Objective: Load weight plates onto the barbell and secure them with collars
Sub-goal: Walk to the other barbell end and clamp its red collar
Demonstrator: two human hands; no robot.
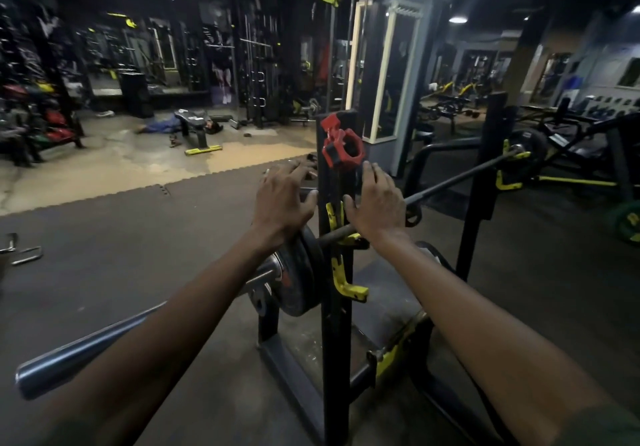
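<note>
Two black uprights of the rack (334, 272) carry the barbell (453, 182) on yellow hooks; a black weight plate (298, 279) sits on its near sleeve. Both hands (left (284, 203), right (375, 203)) hover with fingers spread below the red collar (341, 146).

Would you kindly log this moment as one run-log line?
left hand: open, on plate | right hand: open, by upright | red collar: on upright, unfitted

I see a glossy metal barbell sleeve (86, 348), a matt black plate (298, 276), a red plastic collar (343, 148) and chipped yellow-painted hooks (346, 283).
</note>
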